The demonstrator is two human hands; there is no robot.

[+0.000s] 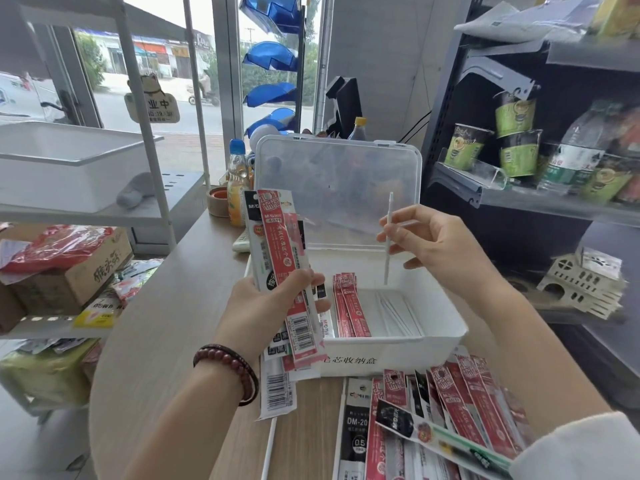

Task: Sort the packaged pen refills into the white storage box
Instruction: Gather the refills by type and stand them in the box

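Our left hand (263,306) grips a fan of flat, glossy refill packets (278,244), whose lower ends hide the near-left corner of the white box (398,358). Our right hand (436,247) pinches a thin white refill (386,268) upright over the box. Its clear lid (339,188) stands open. Red packets (349,306) lie inside (pale strips beside them are hard to make out). The frame's edge cuts off the loose packets (457,403) on the wooden table (162,323).
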